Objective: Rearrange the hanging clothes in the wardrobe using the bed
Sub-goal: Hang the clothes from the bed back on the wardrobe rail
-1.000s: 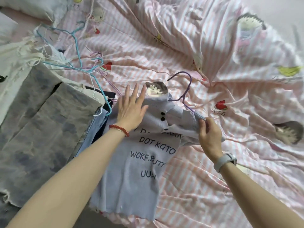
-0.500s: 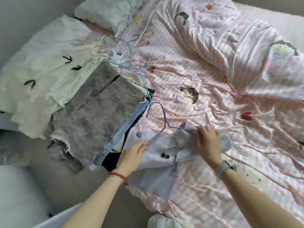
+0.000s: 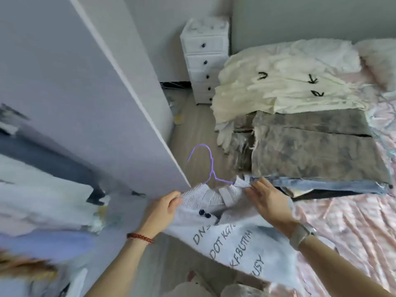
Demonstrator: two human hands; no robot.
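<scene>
1. The wardrobe (image 3: 53,189) contents at near left are blurred; its door (image 3: 102,93) hides the rest.
2. The top (image 3: 231,228) hangs between both hands beside the bed (image 3: 353,232), on a purple hanger (image 3: 211,168) whose hook points away.
3. The left hand (image 3: 162,209) grips one shoulder; the right hand (image 3: 267,200) pinches the other.

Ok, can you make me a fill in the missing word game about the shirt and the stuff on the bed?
1. The hanger in the lettered top is coloured ____.
2. The left hand wears a ____ bead bracelet at the wrist.
3. The drawer unit by the wall is coloured ____.
4. The cream garment lies on the ____.

Missing words: purple; red; white; bed
</scene>
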